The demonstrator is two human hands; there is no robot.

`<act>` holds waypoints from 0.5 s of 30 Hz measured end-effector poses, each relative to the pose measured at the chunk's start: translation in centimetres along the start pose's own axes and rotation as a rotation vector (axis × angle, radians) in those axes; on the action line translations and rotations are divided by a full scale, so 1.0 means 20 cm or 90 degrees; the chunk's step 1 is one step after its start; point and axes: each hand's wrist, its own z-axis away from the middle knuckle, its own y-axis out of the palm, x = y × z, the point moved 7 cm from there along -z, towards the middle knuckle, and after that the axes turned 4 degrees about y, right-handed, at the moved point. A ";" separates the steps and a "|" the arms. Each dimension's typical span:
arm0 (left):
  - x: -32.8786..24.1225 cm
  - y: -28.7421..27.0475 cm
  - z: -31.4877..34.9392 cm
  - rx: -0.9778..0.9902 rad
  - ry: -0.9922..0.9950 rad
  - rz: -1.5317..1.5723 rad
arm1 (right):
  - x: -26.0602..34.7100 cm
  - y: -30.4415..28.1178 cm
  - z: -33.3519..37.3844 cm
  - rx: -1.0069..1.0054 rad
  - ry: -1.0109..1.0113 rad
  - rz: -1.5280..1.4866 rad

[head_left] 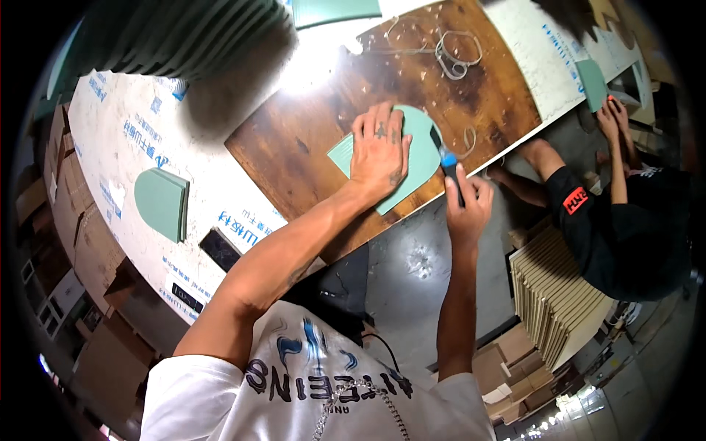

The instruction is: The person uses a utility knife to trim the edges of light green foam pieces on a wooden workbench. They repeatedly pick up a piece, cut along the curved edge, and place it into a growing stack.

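A green panel (421, 158) with a rounded end lies on the brown wood-grain board. My left hand (380, 147) presses flat on top of it, fingers stretched out. Closed round the black handle of a knife (448, 163) with a blue collar is my right hand (468, 202). The knife's dark blade end lies at the panel's curved right edge; whether it touches is hard to tell. Thin pale strips (457, 55) lie curled on the board beyond the panel, and another loop (469, 140) lies just right of the knife.
The brown board (294, 147) rests on a white table (213, 173). A small stack of green panels (163, 204) and a black phone-like object (220, 248) sit at left. Tall green stacks (184, 37) stand at far left. To the right, a co-worker (618, 220) handles another green panel (590, 84).
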 end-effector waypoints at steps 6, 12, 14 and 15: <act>-0.02 -0.02 -0.19 0.089 0.120 -0.045 | 0.02 -0.10 0.43 -0.008 -0.002 0.047; -0.01 -0.07 0.01 0.031 -0.128 -0.158 | 0.12 -0.10 0.38 -0.038 0.136 -0.028; -0.01 -0.06 -0.01 0.041 -0.066 -0.135 | 0.11 -0.13 0.33 -0.031 0.123 -0.011; 0.00 -0.06 -0.01 0.047 -0.067 -0.137 | 0.10 -0.13 0.32 -0.026 0.116 -0.003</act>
